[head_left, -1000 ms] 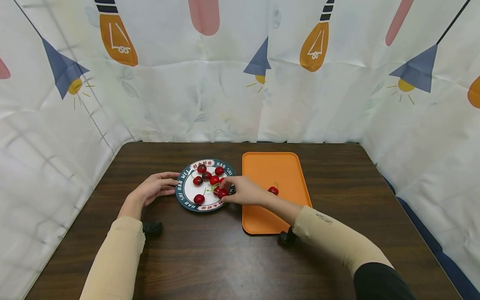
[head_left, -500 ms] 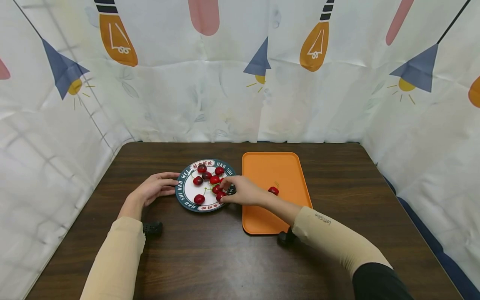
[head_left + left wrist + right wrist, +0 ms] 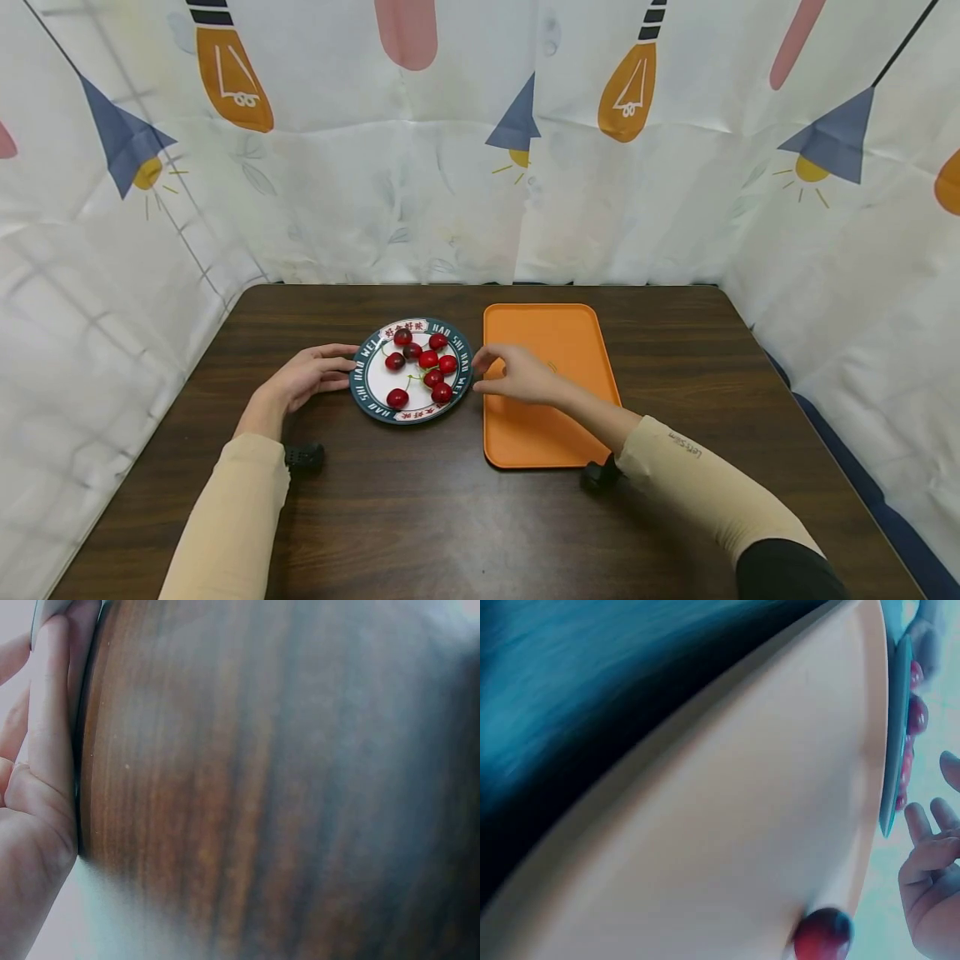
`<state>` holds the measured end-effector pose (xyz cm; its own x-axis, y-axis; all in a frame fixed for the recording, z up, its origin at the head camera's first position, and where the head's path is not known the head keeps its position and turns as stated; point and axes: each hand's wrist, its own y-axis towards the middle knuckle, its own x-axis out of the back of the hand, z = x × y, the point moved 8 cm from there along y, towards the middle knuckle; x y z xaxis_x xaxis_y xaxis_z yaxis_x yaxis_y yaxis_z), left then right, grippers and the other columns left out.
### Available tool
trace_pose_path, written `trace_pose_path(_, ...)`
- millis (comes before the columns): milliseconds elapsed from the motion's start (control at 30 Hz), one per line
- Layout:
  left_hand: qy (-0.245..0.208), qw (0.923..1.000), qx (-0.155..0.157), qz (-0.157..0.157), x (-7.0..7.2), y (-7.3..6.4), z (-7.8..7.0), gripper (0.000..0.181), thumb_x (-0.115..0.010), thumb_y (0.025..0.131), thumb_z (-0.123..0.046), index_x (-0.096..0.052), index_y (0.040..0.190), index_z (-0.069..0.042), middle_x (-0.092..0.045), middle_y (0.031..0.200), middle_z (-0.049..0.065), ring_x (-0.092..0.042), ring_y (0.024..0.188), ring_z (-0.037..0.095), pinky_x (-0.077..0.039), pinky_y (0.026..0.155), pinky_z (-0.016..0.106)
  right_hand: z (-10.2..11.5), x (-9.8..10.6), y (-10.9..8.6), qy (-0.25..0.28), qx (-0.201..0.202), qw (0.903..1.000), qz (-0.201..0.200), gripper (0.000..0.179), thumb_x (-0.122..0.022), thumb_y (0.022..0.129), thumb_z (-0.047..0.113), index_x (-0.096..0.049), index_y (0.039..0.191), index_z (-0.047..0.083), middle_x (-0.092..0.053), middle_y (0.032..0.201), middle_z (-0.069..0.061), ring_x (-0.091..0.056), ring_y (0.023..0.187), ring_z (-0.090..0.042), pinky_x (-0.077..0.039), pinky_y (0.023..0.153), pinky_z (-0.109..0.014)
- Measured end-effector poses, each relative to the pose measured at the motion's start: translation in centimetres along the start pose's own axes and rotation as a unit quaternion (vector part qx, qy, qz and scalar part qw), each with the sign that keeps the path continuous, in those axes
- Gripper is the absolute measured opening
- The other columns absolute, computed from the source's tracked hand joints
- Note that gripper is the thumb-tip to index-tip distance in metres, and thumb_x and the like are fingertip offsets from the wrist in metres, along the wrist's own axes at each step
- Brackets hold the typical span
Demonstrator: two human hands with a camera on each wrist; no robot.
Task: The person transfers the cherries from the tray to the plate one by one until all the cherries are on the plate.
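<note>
Several red cherries [image 3: 428,359], some with green stems, lie on a round white plate [image 3: 361,388] with a blue lettered rim. My left hand [image 3: 313,377] rests its outstretched fingers against the plate's left rim. Over the left part of an orange tray [image 3: 540,437], my right hand [image 3: 522,377] hovers, thumb and fingers apart with nothing between them. One cherry [image 3: 823,934] sits on the tray in the right wrist view; in the head view my right hand hides its fruit.
A dark wooden table [image 3: 420,517] carries the plate and tray, which stand side by side with a narrow gap. A patterned white curtain [image 3: 450,192] encloses the back and sides. Black wrist cameras [image 3: 303,457] hang beneath both forearms.
My right hand has let go of a cherry at the plate's lower right and moved right, off the plate and over the tray. My left hand stays at the rim.
</note>
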<state>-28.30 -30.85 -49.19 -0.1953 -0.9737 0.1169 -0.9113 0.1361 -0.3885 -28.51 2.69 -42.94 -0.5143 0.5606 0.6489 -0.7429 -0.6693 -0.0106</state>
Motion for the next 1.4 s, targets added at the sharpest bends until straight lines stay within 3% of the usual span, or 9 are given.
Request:
trace_pose_path(100, 0.000, 1.0000, 0.000, 0.000, 0.0, 0.0, 0.0, 0.061, -0.064, 0.104, -0.021, -0.040, 0.155, 0.001, -0.044, 0.146, 0.024, -0.069, 0.100, 0.012, -0.057, 0.092, 0.031, -0.6, 0.8, -0.6, 0.004, 0.001, 0.9999, -0.012, 0.033, -0.080, 0.092, 0.019, -0.067, 0.119, 0.005, -0.067, 0.108, -0.006, -0.061, 0.101, -0.030, -0.051, 0.072, -0.031)
trace_pose_path(233, 0.004, 1.0000, -0.001, 0.000, 0.0, 0.0, 0.0, 0.060, -0.064, 0.104, -0.021, -0.041, 0.155, 0.001, -0.044, 0.147, 0.024, -0.068, 0.100, 0.012, -0.057, 0.092, 0.031, -1.3, 1.9, -1.4, 0.005, -0.011, 0.9996, -0.026, 0.033, -0.079, 0.092, 0.018, -0.067, 0.119, 0.004, -0.067, 0.105, -0.003, -0.060, 0.101, -0.026, -0.051, 0.075, -0.030)
trace_pose_path(467, 0.004, 1.0000, -0.003, 0.000, -0.1, 0.0, -0.1, 0.060, -0.063, 0.104, -0.021, -0.040, 0.155, 0.001, -0.042, 0.149, 0.025, -0.068, 0.100, 0.012, -0.057, 0.092, 0.031, -2.9, 3.6, -3.1, 0.044, -0.054, 0.9966, -0.043, 0.032, -0.076, 0.096, 0.017, -0.066, 0.122, 0.002, -0.066, 0.105, -0.004, -0.058, 0.064, -0.028, -0.048, 0.056, -0.030)
trace_pose_path(533, 0.004, 1.0000, -0.004, 0.001, -0.1, 0.0, -0.1, 0.060, -0.063, 0.104, -0.020, -0.040, 0.155, 0.001, -0.041, 0.149, 0.025, -0.068, 0.100, 0.012, -0.057, 0.092, 0.031, -3.4, 3.9, -3.7, 0.056, -0.063, 0.9954, -0.045, 0.033, -0.075, 0.096, 0.018, -0.065, 0.123, 0.002, -0.065, 0.108, -0.005, -0.059, 0.060, -0.029, -0.048, 0.054, -0.030)
trace_pose_path(633, 0.006, 1.0000, -0.004, 0.001, 0.0, 0.0, -0.1, 0.060, -0.063, 0.105, -0.021, -0.040, 0.155, 0.001, -0.041, 0.149, 0.025, -0.068, 0.100, 0.012, -0.057, 0.092, 0.031, -4.1, 4.3, -4.3, 0.071, -0.068, 0.9940, -0.047, 0.033, -0.073, 0.098, 0.017, -0.064, 0.125, 0.000, -0.064, 0.110, -0.008, -0.063, 0.063, -0.032, -0.051, 0.057, -0.032)
trace_pose_path(933, 0.005, 1.0000, -0.003, 0.002, 0.0, -0.1, -0.1, 0.061, -0.063, 0.104, -0.021, -0.040, 0.156, 0.001, -0.041, 0.149, 0.025, -0.068, 0.100, 0.012, -0.057, 0.092, 0.031, -5.7, 5.9, -6.0, 0.034, -0.072, 0.9935, -0.082, 0.030, -0.074, 0.096, 0.018, -0.067, 0.122, 0.003, -0.066, 0.107, -0.004, -0.062, 0.093, -0.027, -0.052, 0.072, -0.036)
trace_pose_path(1233, 0.003, 1.0000, 0.001, 0.002, -0.1, -0.1, -0.1, 0.061, -0.064, 0.104, -0.021, -0.040, 0.156, 0.001, -0.041, 0.149, 0.025, -0.068, 0.100, 0.012, -0.057, 0.093, 0.031, -6.7, 7.0, -7.5, 0.012, -0.085, 0.9903, -0.110, 0.031, -0.079, 0.093, 0.020, -0.069, 0.118, 0.005, -0.067, 0.100, -0.003, -0.061, 0.088, -0.027, -0.053, 0.073, -0.037)
trace_pose_path(1400, 0.001, 1.0000, 0.000, 0.001, 0.0, -0.1, -0.1, 0.061, -0.064, 0.104, -0.021, -0.040, 0.156, 0.001, -0.042, 0.148, 0.025, -0.068, 0.100, 0.012, -0.057, 0.092, 0.031, -7.2, 6.8, -7.5, -0.004, -0.086, 0.9916, -0.096, 0.033, -0.081, 0.091, 0.024, -0.069, 0.117, 0.007, -0.067, 0.100, -0.003, -0.061, 0.087, -0.024, -0.051, 0.071, -0.036)
